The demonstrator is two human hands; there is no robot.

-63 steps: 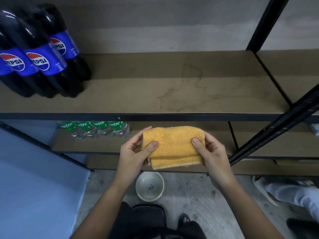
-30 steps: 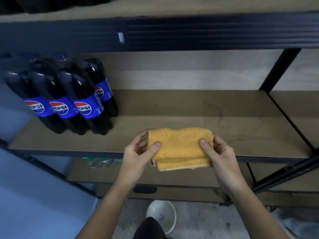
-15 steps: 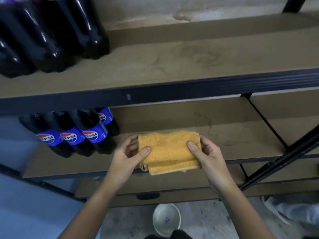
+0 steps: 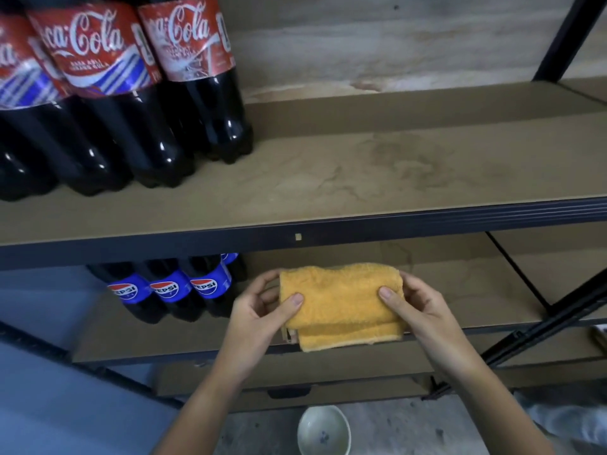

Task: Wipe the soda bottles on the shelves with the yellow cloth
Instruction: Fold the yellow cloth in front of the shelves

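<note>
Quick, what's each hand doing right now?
Left hand: holding the left end of the folded cloth, thumb on top.
Right hand: holding its right end, thumb on top.

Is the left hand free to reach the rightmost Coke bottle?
Probably yes: nothing stands between the left hand and that Coke bottle, up on the open shelf. But it is holding the cloth with the right hand.

Two bare forearms, no sleeves visible up to frame edge. Left hand [image 4: 259, 318] & right hand [image 4: 418, 311] bare: no gloves, rings, watch or wristbands. Short, unpainted nails on both thumbs. No markings seen.
</note>
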